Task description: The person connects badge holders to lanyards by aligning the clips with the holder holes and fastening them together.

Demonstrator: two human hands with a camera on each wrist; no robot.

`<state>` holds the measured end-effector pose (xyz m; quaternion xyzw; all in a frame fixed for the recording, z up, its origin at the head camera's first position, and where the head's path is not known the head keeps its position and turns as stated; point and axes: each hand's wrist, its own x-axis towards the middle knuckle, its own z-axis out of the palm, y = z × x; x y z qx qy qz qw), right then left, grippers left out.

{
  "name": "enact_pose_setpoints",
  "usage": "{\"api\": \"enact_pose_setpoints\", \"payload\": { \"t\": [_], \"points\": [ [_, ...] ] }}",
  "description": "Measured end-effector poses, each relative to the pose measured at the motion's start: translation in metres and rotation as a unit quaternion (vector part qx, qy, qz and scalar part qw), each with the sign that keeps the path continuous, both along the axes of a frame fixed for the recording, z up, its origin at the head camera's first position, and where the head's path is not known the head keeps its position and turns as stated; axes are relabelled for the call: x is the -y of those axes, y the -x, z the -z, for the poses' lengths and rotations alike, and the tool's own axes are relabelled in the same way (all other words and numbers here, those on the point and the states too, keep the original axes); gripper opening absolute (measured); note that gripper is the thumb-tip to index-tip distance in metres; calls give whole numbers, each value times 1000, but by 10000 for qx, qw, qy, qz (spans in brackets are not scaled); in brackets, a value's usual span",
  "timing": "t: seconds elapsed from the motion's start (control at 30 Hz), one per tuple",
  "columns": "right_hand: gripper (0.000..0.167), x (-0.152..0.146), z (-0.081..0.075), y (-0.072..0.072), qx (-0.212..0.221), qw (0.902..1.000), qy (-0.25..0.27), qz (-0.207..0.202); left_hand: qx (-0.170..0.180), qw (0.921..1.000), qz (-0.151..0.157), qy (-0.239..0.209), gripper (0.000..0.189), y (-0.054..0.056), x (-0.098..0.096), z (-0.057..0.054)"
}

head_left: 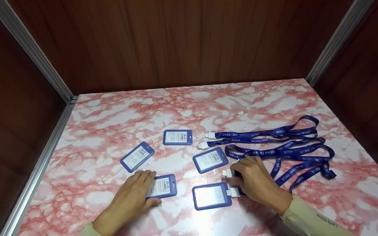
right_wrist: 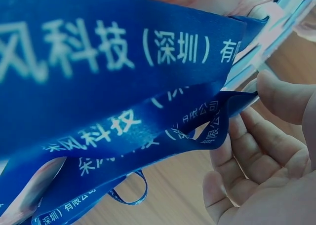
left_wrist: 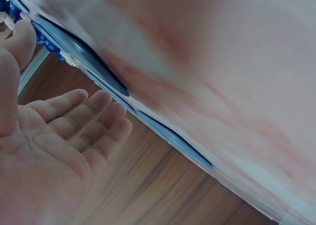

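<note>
My left hand (head_left: 133,193) is over the left part of a blue ID card holder (head_left: 169,186), its fingers loosely extended; the left wrist view shows the relaxed fingers (left_wrist: 98,114) with nothing gripped. With thumb and fingers, my right hand (head_left: 258,180) pinches a dark blue lanyard (right_wrist: 239,99) close to its white clip (head_left: 228,173). Just below that clip, another card holder (head_left: 210,196) has a second white clip (head_left: 233,192) at its slot end. White lettering runs along the straps in the right wrist view.
Beyond my hands lie loose card holders: one tilted at left (head_left: 137,157), one at the back (head_left: 177,137), one near the middle (head_left: 210,160). Several lanyards (head_left: 274,134) spread over the right side of the red-and-white marbled table (head_left: 126,114). Brown panels (head_left: 176,42) enclose it.
</note>
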<state>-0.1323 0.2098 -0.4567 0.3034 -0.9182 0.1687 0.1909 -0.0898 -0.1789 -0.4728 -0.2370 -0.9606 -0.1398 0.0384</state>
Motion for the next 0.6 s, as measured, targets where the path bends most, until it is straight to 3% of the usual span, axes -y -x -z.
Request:
{"api": "enact_pose_setpoints", "payload": {
  "t": [0.23,0.6],
  "points": [
    [29,2,-1,0,64,9999,-78,37,200,9997,-171,-16,85,0,3,0],
    [28,6,-3,1,74,9998,-168,86,43,9999,-128,-73,85,1,6,1]
  ]
}}
